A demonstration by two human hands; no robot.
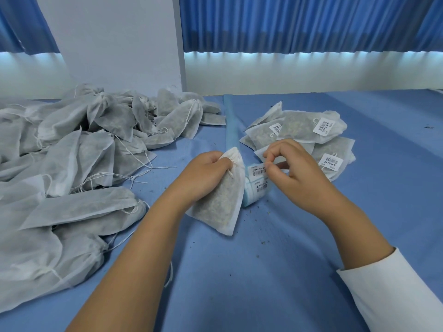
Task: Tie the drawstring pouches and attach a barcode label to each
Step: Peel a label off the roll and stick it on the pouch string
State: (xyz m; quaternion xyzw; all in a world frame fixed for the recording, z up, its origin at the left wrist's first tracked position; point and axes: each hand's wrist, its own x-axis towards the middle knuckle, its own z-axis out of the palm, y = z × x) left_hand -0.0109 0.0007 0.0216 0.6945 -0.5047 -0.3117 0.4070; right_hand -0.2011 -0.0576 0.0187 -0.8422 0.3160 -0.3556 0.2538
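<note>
— Where's the pouch?
— The left hand (203,174) has its grip closed round the gathered neck of the pouch (219,200), low over the blue counter (263,271).
— And the right hand (291,167)?
— Its fingertips (268,165) are pinched together at a barcode label on the label roll (256,185), beside the labelled pouches (309,133). The unlabelled pile (72,152) lies left.

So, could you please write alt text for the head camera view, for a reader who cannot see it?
A person's left hand grips a filled white drawstring pouch by its gathered neck while the right hand picks at a roll of barcode labels on a blue table. Unlabelled pouches are heaped at left; labelled pouches lie behind the right hand.
</note>
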